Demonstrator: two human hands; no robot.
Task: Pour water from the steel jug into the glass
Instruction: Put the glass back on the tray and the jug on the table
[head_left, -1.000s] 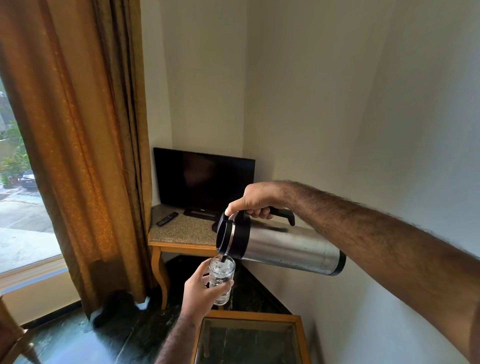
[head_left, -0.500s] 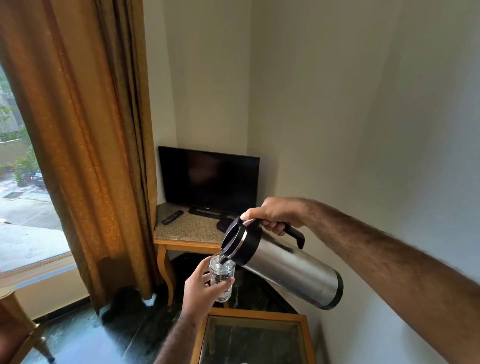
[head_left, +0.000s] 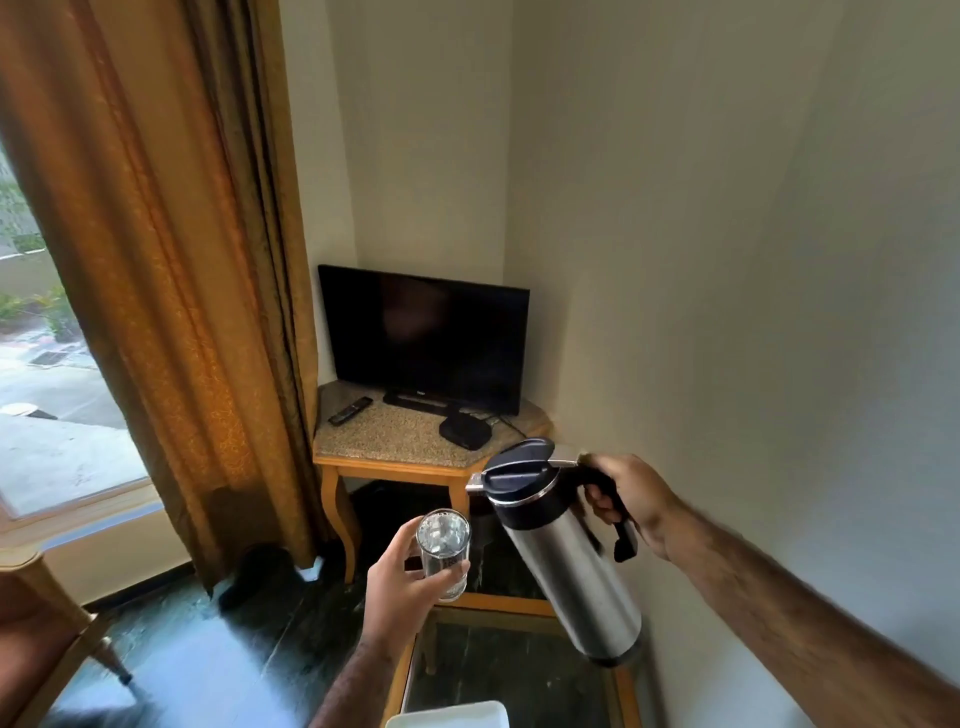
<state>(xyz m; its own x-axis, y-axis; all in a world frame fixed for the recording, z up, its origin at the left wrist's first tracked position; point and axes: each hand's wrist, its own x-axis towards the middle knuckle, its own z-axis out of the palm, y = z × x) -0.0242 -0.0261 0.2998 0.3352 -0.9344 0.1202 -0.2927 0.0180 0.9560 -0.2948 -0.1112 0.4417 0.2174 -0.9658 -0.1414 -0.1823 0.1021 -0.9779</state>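
Observation:
My right hand (head_left: 631, 501) grips the black handle of the steel jug (head_left: 571, 566), which hangs nearly upright in the air, its black lid on top and its spout turned left. My left hand (head_left: 402, 582) holds the clear glass (head_left: 444, 553) upright, down and to the left of the spout and apart from it. Water shows inside the glass. No water runs between the jug and the glass.
A glass-topped wooden table (head_left: 498, 605) lies under both hands, with a white object (head_left: 449, 717) at its near edge. Behind stands a corner table (head_left: 395, 441) carrying a TV (head_left: 423, 338), a remote (head_left: 350, 410) and a black box. An orange curtain (head_left: 171, 270) hangs left; a wall runs right.
The jug has swung from lying tilted over the glass, spout at the rim, to nearly upright and away to the right. The glass stays in my left hand.

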